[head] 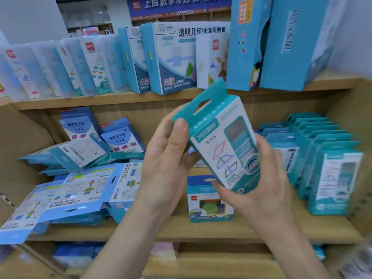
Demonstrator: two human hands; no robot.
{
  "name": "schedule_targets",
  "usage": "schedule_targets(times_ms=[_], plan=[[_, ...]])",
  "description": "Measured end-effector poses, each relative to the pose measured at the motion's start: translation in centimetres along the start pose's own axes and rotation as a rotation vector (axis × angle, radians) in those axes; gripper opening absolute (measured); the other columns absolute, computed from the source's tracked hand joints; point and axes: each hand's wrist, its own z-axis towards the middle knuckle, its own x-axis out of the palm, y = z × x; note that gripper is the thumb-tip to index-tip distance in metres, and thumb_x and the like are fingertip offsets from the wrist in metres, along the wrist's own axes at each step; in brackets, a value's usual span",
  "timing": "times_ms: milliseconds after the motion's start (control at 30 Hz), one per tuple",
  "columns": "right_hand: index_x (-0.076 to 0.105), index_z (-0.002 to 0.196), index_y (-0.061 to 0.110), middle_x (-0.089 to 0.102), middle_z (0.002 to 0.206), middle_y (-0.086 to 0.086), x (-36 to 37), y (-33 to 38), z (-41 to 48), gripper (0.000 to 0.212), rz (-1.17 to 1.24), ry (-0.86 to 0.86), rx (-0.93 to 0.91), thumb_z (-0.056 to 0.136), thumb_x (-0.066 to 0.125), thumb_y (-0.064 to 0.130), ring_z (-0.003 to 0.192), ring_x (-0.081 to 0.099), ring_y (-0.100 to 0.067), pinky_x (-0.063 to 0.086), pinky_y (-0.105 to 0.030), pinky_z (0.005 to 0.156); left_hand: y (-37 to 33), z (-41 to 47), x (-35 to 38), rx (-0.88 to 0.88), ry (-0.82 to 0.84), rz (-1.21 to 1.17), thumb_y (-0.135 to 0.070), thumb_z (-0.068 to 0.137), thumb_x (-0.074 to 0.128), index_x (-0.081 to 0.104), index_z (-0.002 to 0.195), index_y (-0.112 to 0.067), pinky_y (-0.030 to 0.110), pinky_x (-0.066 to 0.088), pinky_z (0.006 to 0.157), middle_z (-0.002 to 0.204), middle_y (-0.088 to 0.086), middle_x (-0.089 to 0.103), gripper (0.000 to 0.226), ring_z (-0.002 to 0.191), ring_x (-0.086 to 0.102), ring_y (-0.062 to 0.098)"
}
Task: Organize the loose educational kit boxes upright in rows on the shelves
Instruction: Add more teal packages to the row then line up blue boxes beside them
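I hold a teal and white kit box [219,141] with a hang tab, tilted to the right, in front of the middle shelf [201,232]. My left hand [167,158] grips its upper left edge near the tab. My right hand [261,182] grips its lower right corner. A row of matching teal boxes [322,164] stands upright on the right of that shelf. Loose blue boxes [72,188] lie flat and piled on the left. A small blue box [203,208] with coloured shapes stands below my hands.
The upper shelf [120,98] carries upright translucent and blue boxes [169,57] in a row, with two tall blue boxes [285,41] at the right. A lower shelf [201,258] holds more packets. Wooden side walls close in the shelves left and right.
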Motion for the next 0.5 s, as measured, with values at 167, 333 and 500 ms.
schedule_targets(times_ms=[167,333,500], plan=[[0.029,0.136,0.022,0.041,0.105,0.006,-2.9,-2.4,-3.3,0.099,-0.101,-0.052,0.196,0.052,0.066,0.06,0.1,0.045,-0.016,0.037,-0.024,0.08,5.9,-2.4,2.5,-0.199,0.246,0.576,-0.025,0.083,0.069,0.052,0.118,-0.026,0.026,0.053,0.079,0.112,-0.014,0.067,0.039,0.102,0.062,0.004],[0.028,0.139,0.015,0.051,0.108,-0.009,-5.2,-5.6,-6.2,0.098,-0.307,0.012,0.331,0.059,0.06,0.061,0.102,0.048,-0.028,0.048,-0.036,0.074,11.6,-3.4,5.2,-0.336,0.258,0.693,-0.032,0.081,0.068,0.047,0.103,-0.038,0.045,0.055,0.077,0.089,-0.009,0.073,0.031,0.079,0.069,0.011],[0.012,0.145,0.021,0.047,0.119,-0.008,-7.6,-8.9,-7.4,0.102,-0.385,0.087,0.467,0.066,0.064,0.058,0.107,0.049,-0.027,0.049,-0.039,0.076,14.9,-3.5,9.1,-0.327,0.272,0.817,-0.027,0.083,0.07,0.041,0.111,-0.04,0.04,0.054,0.075,0.087,-0.011,0.072,0.042,0.075,0.066,0.007]])
